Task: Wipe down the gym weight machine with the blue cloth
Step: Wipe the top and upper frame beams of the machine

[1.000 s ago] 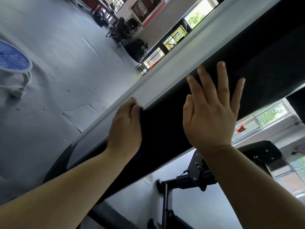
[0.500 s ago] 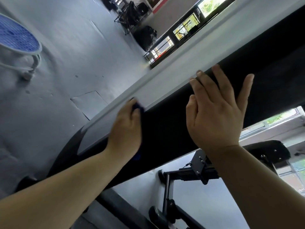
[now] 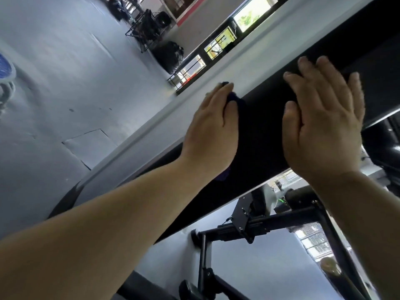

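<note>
Carried up the slope since a second ago, both hands now lie higher on the black face of the weight machine (image 3: 262, 135), apart from each other. The left hand (image 3: 213, 131) is pressed on the blue cloth (image 3: 235, 100) at the line where the black face meets the grey rail (image 3: 151, 126), with a fold of cloth caught between thumb and forefinger. Most of the cloth is hidden under the palm; a second scrap is seen below the wrist. The left fingertips are blurred. The right hand (image 3: 322, 124) is laid flat on the black face, fingers straight and slightly spread, nothing held; its fingertips are smeared too. The machine is cut off by the frame at upper right, and its lower end is covered by the left forearm. Bare black surface is left between the two hands and above the right one. Beyond the rail, grey floor (image 3: 65, 72) is spread wide; a blue round object (image 3: 4, 68) is clipped by the left edge. A black metal frame (image 3: 238, 229) is seen below the machine.
</note>
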Tool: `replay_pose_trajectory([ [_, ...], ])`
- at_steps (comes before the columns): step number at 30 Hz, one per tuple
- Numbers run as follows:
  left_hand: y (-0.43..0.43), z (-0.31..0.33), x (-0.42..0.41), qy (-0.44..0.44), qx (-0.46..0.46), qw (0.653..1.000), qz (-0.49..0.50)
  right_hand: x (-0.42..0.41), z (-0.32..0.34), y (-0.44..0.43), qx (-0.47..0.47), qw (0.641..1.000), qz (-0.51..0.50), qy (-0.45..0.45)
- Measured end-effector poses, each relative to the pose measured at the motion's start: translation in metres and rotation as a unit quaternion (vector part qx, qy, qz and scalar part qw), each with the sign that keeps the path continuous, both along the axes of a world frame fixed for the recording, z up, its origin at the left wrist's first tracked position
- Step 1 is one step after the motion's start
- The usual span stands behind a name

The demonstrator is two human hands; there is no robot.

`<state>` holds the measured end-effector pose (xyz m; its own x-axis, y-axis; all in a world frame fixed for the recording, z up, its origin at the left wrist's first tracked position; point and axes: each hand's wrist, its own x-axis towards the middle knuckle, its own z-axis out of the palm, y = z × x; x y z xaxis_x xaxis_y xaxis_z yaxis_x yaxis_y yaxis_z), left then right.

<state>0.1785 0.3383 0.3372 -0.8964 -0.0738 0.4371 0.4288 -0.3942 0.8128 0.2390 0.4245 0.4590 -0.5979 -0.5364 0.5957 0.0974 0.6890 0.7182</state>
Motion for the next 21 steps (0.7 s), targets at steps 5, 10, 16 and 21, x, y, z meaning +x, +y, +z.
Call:
replay_pose_trajectory([
  [5,0.006,-0.012,-0.001,0.153,-0.017,0.987,0.047,-0.002,-0.016,0.0,-0.043,0.999,0.007,-0.002],
  [10,0.006,-0.12,0.005,0.063,-0.043,0.996,0.042,-0.008,-0.037,-0.008,-0.018,0.999,-0.015,-0.036],
  [16,-0.002,-0.098,0.009,-0.013,-0.006,1.0,0.02,-0.017,-0.088,-0.026,0.027,0.991,-0.033,-0.13],
  [21,0.005,-0.155,0.007,0.065,-0.048,0.996,0.037,-0.021,-0.116,-0.03,0.012,0.989,-0.028,-0.142],
])
